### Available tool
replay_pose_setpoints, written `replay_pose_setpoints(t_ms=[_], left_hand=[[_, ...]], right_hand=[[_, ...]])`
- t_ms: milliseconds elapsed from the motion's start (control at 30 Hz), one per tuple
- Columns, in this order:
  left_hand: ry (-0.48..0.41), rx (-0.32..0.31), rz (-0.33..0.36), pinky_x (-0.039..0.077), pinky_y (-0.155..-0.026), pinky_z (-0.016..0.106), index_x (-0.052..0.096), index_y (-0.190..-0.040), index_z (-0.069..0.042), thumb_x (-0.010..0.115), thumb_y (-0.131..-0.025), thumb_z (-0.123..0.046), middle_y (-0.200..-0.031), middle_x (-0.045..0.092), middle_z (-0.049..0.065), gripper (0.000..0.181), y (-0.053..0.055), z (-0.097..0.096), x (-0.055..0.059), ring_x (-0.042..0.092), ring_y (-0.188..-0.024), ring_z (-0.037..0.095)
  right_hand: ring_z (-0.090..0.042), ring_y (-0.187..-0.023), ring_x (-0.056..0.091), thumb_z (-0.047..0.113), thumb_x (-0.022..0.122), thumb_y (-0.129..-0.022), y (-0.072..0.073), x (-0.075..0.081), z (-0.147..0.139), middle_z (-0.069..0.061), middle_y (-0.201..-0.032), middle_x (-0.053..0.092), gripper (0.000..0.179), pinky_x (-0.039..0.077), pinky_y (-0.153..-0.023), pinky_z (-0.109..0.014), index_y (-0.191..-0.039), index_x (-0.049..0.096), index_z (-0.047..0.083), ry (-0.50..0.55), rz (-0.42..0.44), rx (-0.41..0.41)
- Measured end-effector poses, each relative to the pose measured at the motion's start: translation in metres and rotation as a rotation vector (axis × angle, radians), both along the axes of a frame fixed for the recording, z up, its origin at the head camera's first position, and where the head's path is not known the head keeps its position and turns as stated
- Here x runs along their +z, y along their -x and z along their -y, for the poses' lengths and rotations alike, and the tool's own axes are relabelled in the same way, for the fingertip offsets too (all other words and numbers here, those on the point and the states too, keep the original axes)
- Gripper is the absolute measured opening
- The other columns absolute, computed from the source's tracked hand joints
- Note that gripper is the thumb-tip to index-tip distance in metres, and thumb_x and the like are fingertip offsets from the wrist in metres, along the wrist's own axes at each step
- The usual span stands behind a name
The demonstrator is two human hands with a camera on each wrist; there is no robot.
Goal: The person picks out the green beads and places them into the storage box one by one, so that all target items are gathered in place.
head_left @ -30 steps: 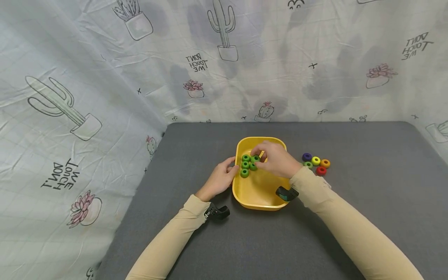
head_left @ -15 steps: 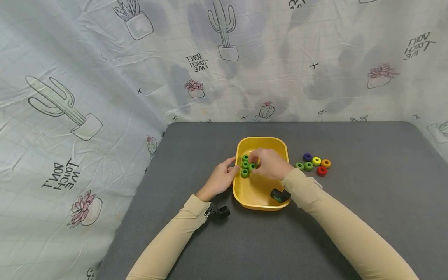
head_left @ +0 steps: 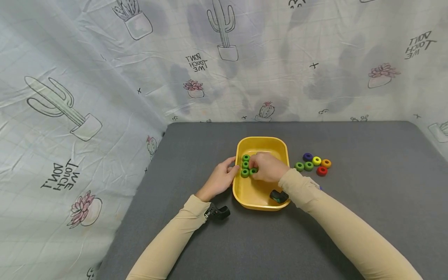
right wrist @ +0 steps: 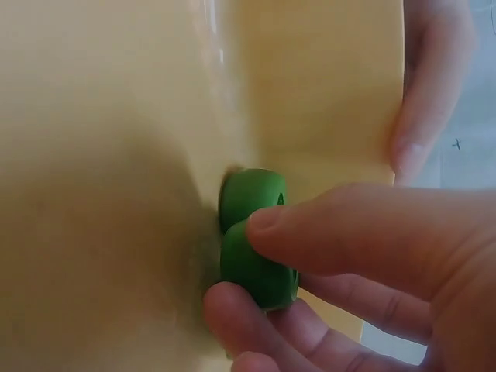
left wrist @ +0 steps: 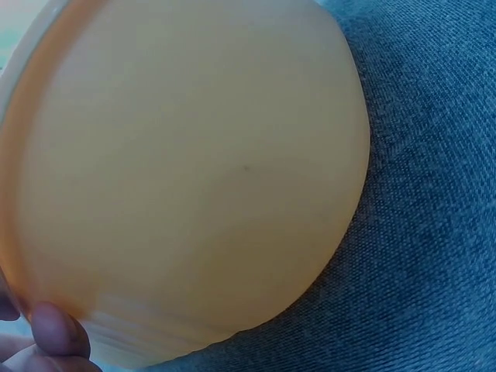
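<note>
A yellow tray (head_left: 257,192) lies on the table, and my left hand (head_left: 218,178) holds it by its left rim, thumb over the edge. Inside, several green beads (head_left: 245,165) with holes stand in a column along the left wall. My right hand (head_left: 269,168) reaches into the tray and pinches a green bead (right wrist: 260,267) between thumb and fingers. That bead touches another green one in the right wrist view. The right hand hides part of the tray floor. In the left wrist view, fingertips (left wrist: 58,329) press on the tray's side.
Right of the tray lie loose beads: two green (head_left: 303,166), a purple (head_left: 307,157), a yellow (head_left: 316,161), an orange (head_left: 326,163) and a red (head_left: 322,171). A bit of blue (head_left: 320,187) shows beside the right sleeve. A patterned curtain (head_left: 266,70) hangs behind the grey table (head_left: 203,144).
My right hand has moved left and a little towards me inside the tray, uncovering green beads on the table. A second-column green bead now sits nearer the front. The left hand has stayed put.
</note>
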State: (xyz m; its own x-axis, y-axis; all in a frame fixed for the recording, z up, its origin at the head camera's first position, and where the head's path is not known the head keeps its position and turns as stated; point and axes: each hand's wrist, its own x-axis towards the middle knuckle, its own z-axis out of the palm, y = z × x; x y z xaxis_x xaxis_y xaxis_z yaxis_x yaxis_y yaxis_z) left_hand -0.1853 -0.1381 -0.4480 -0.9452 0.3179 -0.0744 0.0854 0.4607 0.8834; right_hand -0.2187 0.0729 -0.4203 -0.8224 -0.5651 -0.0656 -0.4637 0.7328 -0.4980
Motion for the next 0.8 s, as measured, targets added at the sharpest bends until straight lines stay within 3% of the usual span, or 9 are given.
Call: replay_pose_setpoints(t_ms=[300, 533, 800], left_hand=[[-0.007, -0.005, -0.001, 0.039, -0.053, 0.024, 0.042, -0.157, -0.003, 0.05, -0.111, -0.021, -0.069, 0.057, 0.003, 0.05, 0.0, 0.0, 0.0, 0.05, -0.054, 0.011], [0.001, 0.001, -0.002, 0.041, -0.055, 0.024, 0.042, -0.157, -0.003, 0.05, -0.111, -0.022, -0.075, 0.063, 0.012, 0.051, 0.001, 0.0, -0.001, 0.052, -0.057, 0.01], [-0.003, 0.0, -0.003, 0.039, -0.053, 0.024, 0.043, -0.157, -0.004, 0.05, -0.111, -0.021, -0.067, 0.056, 0.0, 0.049, 0.002, 0.0, -0.002, 0.049, -0.054, 0.01]], right_hand=[[-0.021, -0.083, 0.057, 0.007, 0.085, -0.084, -0.003, -0.003, 0.002, -0.006, -0.091, 0.07, 0.018, 0.054, -0.083, -0.037, -0.099, 0.075, 0.004, 0.004, -0.009, -0.011], [-0.02, -0.081, 0.059, 0.005, 0.085, -0.084, -0.003, -0.003, 0.001, -0.008, -0.091, 0.07, 0.019, 0.055, -0.082, -0.037, -0.1, 0.074, 0.003, 0.011, -0.036, -0.005], [-0.023, -0.087, 0.065, 0.005, 0.081, -0.086, -0.007, 0.012, -0.008, -0.013, -0.1, 0.071, 0.022, 0.057, -0.085, -0.041, -0.107, 0.074, 0.002, 0.051, -0.008, -0.04]])
